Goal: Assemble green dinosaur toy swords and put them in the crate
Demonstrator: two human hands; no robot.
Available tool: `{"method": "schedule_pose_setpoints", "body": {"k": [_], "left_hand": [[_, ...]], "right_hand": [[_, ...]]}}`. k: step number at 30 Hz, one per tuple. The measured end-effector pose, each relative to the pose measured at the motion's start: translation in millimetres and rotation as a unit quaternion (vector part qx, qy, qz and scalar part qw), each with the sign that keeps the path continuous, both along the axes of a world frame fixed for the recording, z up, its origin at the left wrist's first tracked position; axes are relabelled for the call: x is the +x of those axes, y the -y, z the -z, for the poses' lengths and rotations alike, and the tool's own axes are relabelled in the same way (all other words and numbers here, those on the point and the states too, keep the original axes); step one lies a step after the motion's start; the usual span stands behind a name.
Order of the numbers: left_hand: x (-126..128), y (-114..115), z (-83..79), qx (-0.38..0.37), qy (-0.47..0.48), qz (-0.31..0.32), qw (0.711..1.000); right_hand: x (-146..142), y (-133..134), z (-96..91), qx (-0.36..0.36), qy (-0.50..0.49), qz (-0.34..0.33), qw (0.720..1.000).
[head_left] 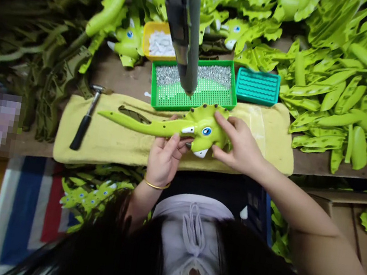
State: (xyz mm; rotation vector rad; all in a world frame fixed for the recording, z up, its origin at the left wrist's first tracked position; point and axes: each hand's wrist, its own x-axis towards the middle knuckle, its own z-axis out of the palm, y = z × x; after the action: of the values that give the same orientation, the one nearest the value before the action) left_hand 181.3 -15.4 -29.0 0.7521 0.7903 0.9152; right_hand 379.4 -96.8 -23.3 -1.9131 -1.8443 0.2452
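On a yellow towel [116, 148], we steady a green toy dinosaur [205, 129] — our left hand [163, 160] curled under its neck, our right hand [240, 141] spread wide around its head — a firm, flat hold suits it, just below the grey rod [190, 28] and green tray [234, 85].

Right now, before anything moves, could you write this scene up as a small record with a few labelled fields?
Left hand: cups the lime-green plastic dinosaur toy from below
Right hand: fingers spread over the toy's head
Under the toy: yellow towel
Beside the towel: hammer, lying on the towel's left part
Beyond the towel: green tray with silvery bits; teal tray
Overhead: dark rod-like tool, its tip just above the green tray
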Motion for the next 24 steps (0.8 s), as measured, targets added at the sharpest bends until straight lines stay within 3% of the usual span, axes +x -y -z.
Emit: {"method": "schedule_pose_setpoints", "body": {"k": [3,6,9,24], "left_hand": [[-29,-12,7.8,-0.006,-0.073,-0.038,0.997],[-50,-25,17.5,-0.103,-0.116,-0.064,0.986],[-53,-29,22.1,-0.169,-0.112,-0.062,0.977],[-56,-29,25.7,-0.151,-0.129,-0.063,0.978]], "right_hand": [[17,2,6.3,0.031,0.005,0.025,0.999],[30,4,13.5,0.034,0.024,0.011,0.999],[33,4,20.2,0.021,0.038,0.008,0.999],[26,6,19.1,-0.051,0.062,0.037,0.996]]}}
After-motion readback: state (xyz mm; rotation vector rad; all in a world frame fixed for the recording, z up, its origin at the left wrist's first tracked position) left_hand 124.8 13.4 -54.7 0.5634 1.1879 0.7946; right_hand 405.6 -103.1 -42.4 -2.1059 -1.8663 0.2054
